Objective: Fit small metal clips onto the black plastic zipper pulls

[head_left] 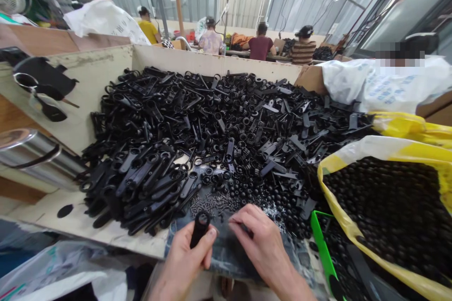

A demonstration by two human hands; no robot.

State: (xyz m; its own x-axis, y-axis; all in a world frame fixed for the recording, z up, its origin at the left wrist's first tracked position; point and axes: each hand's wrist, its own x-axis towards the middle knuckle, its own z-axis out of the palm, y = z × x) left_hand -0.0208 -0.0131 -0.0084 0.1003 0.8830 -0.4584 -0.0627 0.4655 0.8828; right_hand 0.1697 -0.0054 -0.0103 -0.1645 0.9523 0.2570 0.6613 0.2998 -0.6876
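- Head view, your left hand: curled nearly shut around a black plastic grip, which stands upright between thumb and fingers.
- Your right hand: fingers pinched together, just beside the grip; you cannot tell whether they hold anything small.
- Handling: the grip looks light, stiff and slightly slick; take hold along its shaft.
- Below your hands: a dark cloth, with small loose screws at the foot of a heap of black plastic parts.
- To your right: a yellow-edged sack of round black parts and a green tray.
- Hidden: the grip's lower end, behind your left hand; the tray's contents are hard to make out.
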